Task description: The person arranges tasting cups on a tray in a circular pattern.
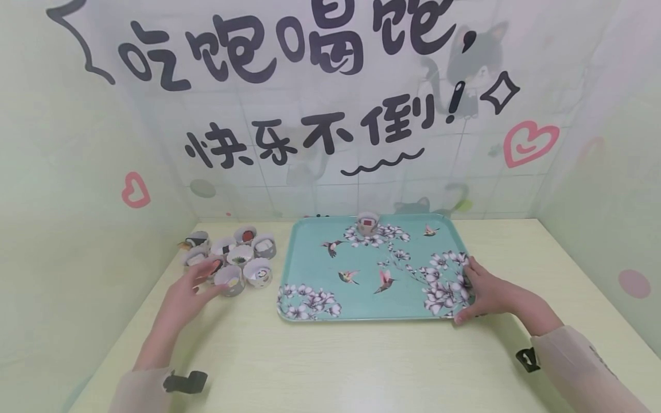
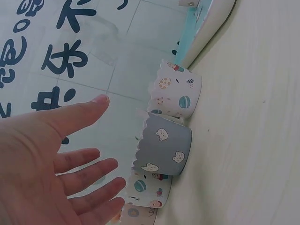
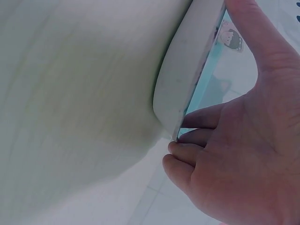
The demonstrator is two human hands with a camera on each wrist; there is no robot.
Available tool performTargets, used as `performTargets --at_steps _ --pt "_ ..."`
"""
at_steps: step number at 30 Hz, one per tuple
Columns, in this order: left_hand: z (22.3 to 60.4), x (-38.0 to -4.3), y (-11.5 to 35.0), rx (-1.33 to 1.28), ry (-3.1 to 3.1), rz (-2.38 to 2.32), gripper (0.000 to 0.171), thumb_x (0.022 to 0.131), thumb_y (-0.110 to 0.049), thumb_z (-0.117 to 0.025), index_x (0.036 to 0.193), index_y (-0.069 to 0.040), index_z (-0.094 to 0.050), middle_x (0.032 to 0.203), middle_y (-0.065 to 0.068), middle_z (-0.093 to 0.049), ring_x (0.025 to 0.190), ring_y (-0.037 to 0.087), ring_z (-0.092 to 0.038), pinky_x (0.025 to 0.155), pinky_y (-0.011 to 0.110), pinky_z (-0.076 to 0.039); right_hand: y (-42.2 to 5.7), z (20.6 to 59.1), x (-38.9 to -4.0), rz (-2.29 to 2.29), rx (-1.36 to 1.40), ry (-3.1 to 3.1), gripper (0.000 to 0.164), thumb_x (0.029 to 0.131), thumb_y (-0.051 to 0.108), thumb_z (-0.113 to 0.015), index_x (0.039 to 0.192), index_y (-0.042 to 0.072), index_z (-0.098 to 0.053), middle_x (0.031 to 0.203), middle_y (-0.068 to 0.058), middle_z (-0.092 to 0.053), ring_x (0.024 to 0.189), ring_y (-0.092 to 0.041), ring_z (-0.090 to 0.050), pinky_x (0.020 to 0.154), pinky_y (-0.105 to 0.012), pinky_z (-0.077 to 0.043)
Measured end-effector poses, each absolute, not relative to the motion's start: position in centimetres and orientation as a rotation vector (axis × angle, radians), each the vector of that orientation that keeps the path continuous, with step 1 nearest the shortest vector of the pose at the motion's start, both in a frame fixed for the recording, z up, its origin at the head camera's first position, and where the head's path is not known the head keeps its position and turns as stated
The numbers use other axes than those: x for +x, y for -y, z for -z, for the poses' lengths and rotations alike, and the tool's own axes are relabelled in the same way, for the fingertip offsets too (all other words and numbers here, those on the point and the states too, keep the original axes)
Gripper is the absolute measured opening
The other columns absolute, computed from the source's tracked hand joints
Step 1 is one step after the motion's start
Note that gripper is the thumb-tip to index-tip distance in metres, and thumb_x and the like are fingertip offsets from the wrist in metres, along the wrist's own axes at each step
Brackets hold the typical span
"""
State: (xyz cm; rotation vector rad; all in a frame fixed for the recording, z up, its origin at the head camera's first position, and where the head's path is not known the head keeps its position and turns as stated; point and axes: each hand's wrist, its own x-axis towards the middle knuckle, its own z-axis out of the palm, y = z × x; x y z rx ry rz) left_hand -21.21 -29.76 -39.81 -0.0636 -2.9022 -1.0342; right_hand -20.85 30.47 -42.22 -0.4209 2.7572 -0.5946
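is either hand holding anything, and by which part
The right hand grips the teal flowered plastic tray at its near right corner. The left hand holds nothing, open beside the paper cups.

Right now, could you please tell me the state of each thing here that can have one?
left hand: open, fingers spread, beside the paper cups
right hand: gripping the tray's right edge
tray: flat on the table, one cup at its far edge
cup on tray: upright
paper cups: upright, clustered left of the tray

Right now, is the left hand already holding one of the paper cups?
No, the left hand is spread open beside the grey paper cup, with nothing between its fingers.
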Motion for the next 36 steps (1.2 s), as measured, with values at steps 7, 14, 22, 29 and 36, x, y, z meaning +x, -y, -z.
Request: performTargets --at_steps 7,14,22,29,36 --pt "40.4 -20.9 30.4 -0.004 2.948 1.05 0.081 0.093 -0.046 -0.067 0.151 -0.002 -0.034 0.15 0.029 -0.043 0.135 0.053 -0.043 0.104 0.065 -0.043 -30.5 42.1 -20.7 0.595 -0.417 -2.759 0.136 0.064 0.049 -0.09 0.144 -0.027 -0.011 0.152 -0.05 0.002 0.139 -0.066 -0.01 0.113 -0.071 -0.023" --pt "40.9 -20.8 30.7 -0.04 2.938 1.04 0.075 0.094 -0.044 -0.067 0.145 0.004 -0.039 0.145 0.031 -0.047 0.131 0.053 -0.046 0.105 0.063 -0.044 -30.5 41.9 -20.7 0.598 -0.413 -2.756 0.136 0.064 0.049 -0.09 0.145 -0.026 -0.011 0.152 -0.049 0.002 0.139 -0.066 -0.009 0.113 -0.071 -0.022" --pt "41.5 -21.0 30.4 -0.014 2.947 1.077 0.077 0.093 -0.045 -0.067 0.146 0.003 -0.038 0.146 0.03 -0.047 0.132 0.052 -0.046 0.108 0.061 -0.042 -30.7 42.2 -20.8 0.593 -0.42 -2.755 0.135 0.064 0.049 -0.089 0.145 -0.026 -0.011 0.152 -0.049 0.002 0.14 -0.066 -0.009 0.114 -0.072 -0.022" --pt "41.9 -21.3 30.4 -0.016 2.966 1.056 0.083 0.093 -0.046 -0.068 0.149 0.004 -0.033 0.146 0.031 -0.046 0.132 0.051 -0.048 0.107 0.059 -0.044 -30.6 42.2 -20.8 0.604 -0.429 -2.758 0.133 0.065 0.048 -0.09 0.145 -0.026 -0.013 0.152 -0.05 0.001 0.14 -0.066 -0.009 0.113 -0.072 -0.022" --pt "42.0 -21.6 30.4 -0.012 2.975 1.101 0.089 0.092 -0.046 -0.069 0.154 0.001 -0.025 0.15 0.03 -0.042 0.133 0.051 -0.047 0.107 0.059 -0.044 -30.5 42.1 -20.7 0.611 -0.426 -2.757 0.131 0.064 0.048 -0.09 0.146 -0.023 -0.016 0.152 -0.049 0.001 0.139 -0.067 -0.01 0.112 -0.073 -0.024"
